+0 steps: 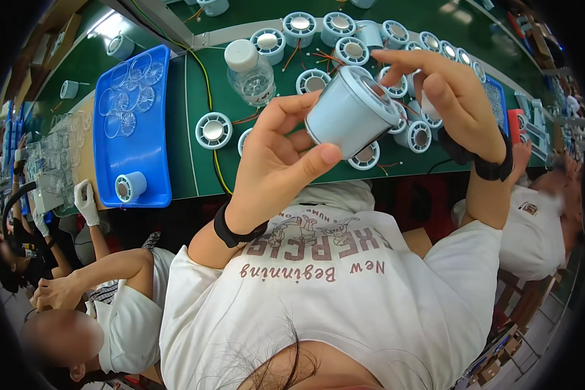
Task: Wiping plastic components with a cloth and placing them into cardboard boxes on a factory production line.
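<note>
While left hand (272, 156) grips the pale-blue cylindrical housing (346, 112), axis toward 2 o'clock, right hand (469, 107) hangs kinda half-spread by that end

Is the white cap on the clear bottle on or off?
On: the white cap covers the top of the clear bottle, and no open mouth shows.
</note>
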`<action>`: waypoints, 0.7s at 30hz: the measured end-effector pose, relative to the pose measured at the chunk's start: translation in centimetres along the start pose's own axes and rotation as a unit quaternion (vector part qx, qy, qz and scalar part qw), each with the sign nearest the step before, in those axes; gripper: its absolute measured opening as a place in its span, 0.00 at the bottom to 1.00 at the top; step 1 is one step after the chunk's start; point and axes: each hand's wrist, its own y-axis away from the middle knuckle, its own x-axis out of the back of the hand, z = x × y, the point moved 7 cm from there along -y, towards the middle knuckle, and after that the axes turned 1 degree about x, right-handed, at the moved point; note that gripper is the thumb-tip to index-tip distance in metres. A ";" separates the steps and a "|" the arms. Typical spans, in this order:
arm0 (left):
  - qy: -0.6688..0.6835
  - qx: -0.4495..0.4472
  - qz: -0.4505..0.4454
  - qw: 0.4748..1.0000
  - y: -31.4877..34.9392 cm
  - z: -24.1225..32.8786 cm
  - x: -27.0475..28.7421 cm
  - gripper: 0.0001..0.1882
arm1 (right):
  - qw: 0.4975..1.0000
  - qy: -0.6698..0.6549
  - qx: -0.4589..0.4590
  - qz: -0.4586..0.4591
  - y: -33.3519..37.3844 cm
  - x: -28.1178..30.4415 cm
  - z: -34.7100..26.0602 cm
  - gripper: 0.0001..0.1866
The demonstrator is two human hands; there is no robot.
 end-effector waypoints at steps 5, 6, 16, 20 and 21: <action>0.147 0.097 -0.044 0.983 0.6 -0.6 -0.5 0.32 | 0.993 -0.007 -0.115 0.024 3.2 -1.4 -1.5 0.33; 0.179 0.122 -0.062 0.974 0.8 -0.7 -0.8 0.32 | 0.990 -0.017 -0.141 0.024 3.5 -1.6 -1.5 0.33; 0.196 0.228 -0.180 0.936 2.9 -2.4 -3.8 0.35 | 0.983 -0.056 -0.154 0.077 7.8 -3.3 -3.5 0.37; 0.121 0.221 -0.241 0.937 3.7 -4.0 -6.0 0.35 | 0.979 -0.044 -0.178 0.084 11.4 -4.5 -5.8 0.35; 0.064 0.171 -0.258 0.949 3.6 -4.1 -6.7 0.35 | 0.975 -0.029 -0.202 0.083 12.6 -4.5 -6.6 0.35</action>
